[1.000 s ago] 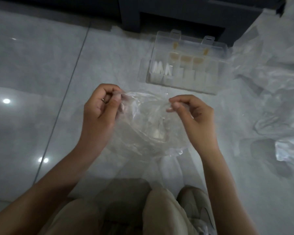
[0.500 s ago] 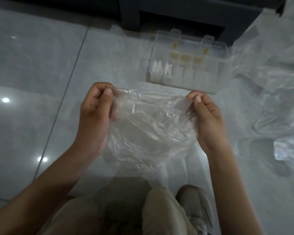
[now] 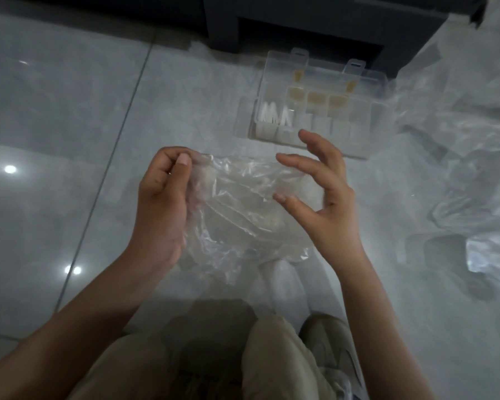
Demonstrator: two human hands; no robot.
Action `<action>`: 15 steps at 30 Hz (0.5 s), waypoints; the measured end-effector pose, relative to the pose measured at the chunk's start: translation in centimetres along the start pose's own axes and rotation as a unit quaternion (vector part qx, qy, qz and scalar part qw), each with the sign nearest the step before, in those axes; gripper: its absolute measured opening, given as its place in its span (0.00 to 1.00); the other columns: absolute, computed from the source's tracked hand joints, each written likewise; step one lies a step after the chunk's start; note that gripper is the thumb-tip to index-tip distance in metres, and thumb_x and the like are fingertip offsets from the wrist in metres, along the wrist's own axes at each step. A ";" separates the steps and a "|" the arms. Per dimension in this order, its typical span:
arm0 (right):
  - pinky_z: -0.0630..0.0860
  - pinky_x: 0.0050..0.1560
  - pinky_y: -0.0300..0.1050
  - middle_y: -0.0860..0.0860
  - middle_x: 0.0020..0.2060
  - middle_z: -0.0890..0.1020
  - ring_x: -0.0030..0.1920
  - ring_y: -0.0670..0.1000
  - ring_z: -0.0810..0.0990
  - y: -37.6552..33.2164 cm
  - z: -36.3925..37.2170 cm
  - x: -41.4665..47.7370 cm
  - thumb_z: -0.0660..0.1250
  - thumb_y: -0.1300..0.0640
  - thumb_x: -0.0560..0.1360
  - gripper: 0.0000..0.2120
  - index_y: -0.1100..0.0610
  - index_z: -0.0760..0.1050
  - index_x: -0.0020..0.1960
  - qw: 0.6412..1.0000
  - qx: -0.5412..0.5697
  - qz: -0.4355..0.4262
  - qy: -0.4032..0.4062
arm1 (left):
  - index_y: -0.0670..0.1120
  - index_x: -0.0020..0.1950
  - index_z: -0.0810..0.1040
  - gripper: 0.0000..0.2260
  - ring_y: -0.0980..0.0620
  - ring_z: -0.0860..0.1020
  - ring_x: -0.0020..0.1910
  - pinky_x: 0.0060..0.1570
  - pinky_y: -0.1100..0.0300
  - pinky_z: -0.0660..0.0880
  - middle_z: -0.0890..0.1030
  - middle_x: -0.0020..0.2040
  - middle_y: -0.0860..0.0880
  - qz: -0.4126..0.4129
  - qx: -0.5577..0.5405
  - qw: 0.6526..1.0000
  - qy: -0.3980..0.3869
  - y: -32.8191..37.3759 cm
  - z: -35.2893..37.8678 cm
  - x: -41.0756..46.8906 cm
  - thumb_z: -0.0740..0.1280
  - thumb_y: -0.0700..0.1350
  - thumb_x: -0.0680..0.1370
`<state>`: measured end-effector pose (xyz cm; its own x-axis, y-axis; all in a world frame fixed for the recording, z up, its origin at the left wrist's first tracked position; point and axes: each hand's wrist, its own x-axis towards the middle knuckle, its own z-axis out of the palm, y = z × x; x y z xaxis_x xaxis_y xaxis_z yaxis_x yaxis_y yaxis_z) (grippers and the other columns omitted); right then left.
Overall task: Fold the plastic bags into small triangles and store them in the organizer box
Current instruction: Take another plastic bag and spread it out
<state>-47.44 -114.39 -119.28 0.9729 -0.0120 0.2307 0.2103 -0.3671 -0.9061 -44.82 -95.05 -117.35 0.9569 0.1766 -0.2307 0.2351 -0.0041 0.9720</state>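
Observation:
A crumpled clear plastic bag (image 3: pixel 237 209) hangs in the air above the grey tiled floor. My left hand (image 3: pixel 163 197) pinches its upper left corner between thumb and curled fingers. My right hand (image 3: pixel 318 192) hovers at the bag's right side with its fingers spread and relaxed, holding nothing. Beyond my hands a clear organizer box (image 3: pixel 318 111) lies open on the floor. White folded triangles (image 3: pixel 273 115) stand in its left compartment.
A heap of loose clear plastic bags (image 3: pixel 468 157) spreads over the floor on the right. Dark furniture (image 3: pixel 315 27) stands behind the box. My knee (image 3: pixel 269 359) and shoe (image 3: pixel 335 350) are at the bottom of the view.
My right hand has let go of the bag's right corner and opened its fingers. The bag now hangs from my left hand alone, less stretched.

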 end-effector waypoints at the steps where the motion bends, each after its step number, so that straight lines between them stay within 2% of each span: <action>1: 0.65 0.69 0.43 0.52 0.64 0.73 0.68 0.47 0.69 -0.1 0.0 0.0 0.72 0.58 0.72 0.15 0.55 0.77 0.58 1.000 0.007 -0.011 0.005 | 0.52 0.42 0.76 0.14 0.56 0.71 0.32 0.35 0.59 0.69 0.75 0.31 0.57 -0.003 -0.003 1.000 -0.001 0.0 0.0 0.0 0.57 0.41 0.83; 4: 0.72 0.63 0.47 0.47 0.51 0.81 0.57 0.45 0.79 -0.2 0.2 0.0 0.71 0.58 0.73 0.09 0.54 0.79 0.53 0.999 0.029 -0.031 0.013 | 0.51 0.42 0.76 0.13 0.57 0.75 0.36 0.40 0.59 0.73 0.78 0.35 0.57 -0.005 -0.011 1.000 -0.003 0.1 0.1 0.0 0.56 0.41 0.83; 6: 0.69 0.66 0.51 0.41 0.46 0.82 0.52 0.42 0.80 -0.1 0.4 -0.2 0.70 0.56 0.73 0.05 0.49 0.79 0.48 0.999 0.024 -0.015 0.026 | 0.50 0.43 0.76 0.12 0.57 0.76 0.36 0.41 0.57 0.73 0.79 0.35 0.57 -0.009 -0.008 1.000 0.000 -0.1 0.0 0.2 0.57 0.42 0.83; 8: 0.68 0.67 0.53 0.38 0.44 0.83 0.50 0.44 0.82 0.0 0.3 -0.3 0.70 0.57 0.74 0.05 0.47 0.79 0.46 0.998 0.040 0.011 0.037 | 0.51 0.43 0.76 0.08 0.52 0.74 0.38 0.43 0.50 0.73 0.77 0.37 0.53 -0.016 -0.005 1.000 0.009 -0.3 -0.2 0.4 0.60 0.46 0.79; 10: 0.74 0.60 0.50 0.41 0.42 0.83 0.48 0.45 0.82 0.1 0.2 -0.3 0.69 0.60 0.75 0.05 0.50 0.80 0.46 0.995 0.083 0.036 0.048 | 0.52 0.42 0.77 0.06 0.48 0.74 0.42 0.47 0.46 0.73 0.77 0.41 0.49 -0.012 0.000 1.000 0.023 -0.5 -0.3 0.4 0.61 0.48 0.76; 11: 0.76 0.56 0.45 0.42 0.41 0.84 0.47 0.45 0.82 0.1 0.2 -0.2 0.69 0.61 0.75 0.06 0.51 0.80 0.45 0.989 0.117 0.061 0.059 | 0.52 0.42 0.77 0.06 0.49 0.76 0.44 0.49 0.48 0.73 0.79 0.44 0.50 0.000 -0.001 1.000 0.031 -0.5 -0.4 0.3 0.61 0.46 0.76; 13: 0.75 0.50 0.37 0.45 0.39 0.84 0.45 0.45 0.81 0.0 0.6 -0.2 0.68 0.63 0.75 0.09 0.51 0.82 0.42 0.960 0.225 0.144 0.083 | 0.51 0.44 0.77 0.08 0.57 0.79 0.51 0.52 0.61 0.74 0.81 0.50 0.55 0.054 0.014 0.998 0.035 -0.2 -0.7 0.3 0.60 0.42 0.77; 15: 0.76 0.45 0.36 0.47 0.37 0.83 0.41 0.45 0.80 0.2 1.4 -0.3 0.67 0.61 0.73 0.08 0.52 0.82 0.40 0.897 0.352 0.249 0.095 | 0.51 0.42 0.74 0.08 0.57 0.80 0.53 0.52 0.63 0.74 0.83 0.49 0.56 0.115 0.022 0.993 0.018 0.1 -1.2 0.2 0.59 0.40 0.77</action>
<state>-47.54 -113.11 -120.00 0.9435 -0.1943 -0.2684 -0.1720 0.4049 -0.8980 -44.84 -93.86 -117.29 0.9794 0.2017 0.0001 0.0186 -0.0909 0.9957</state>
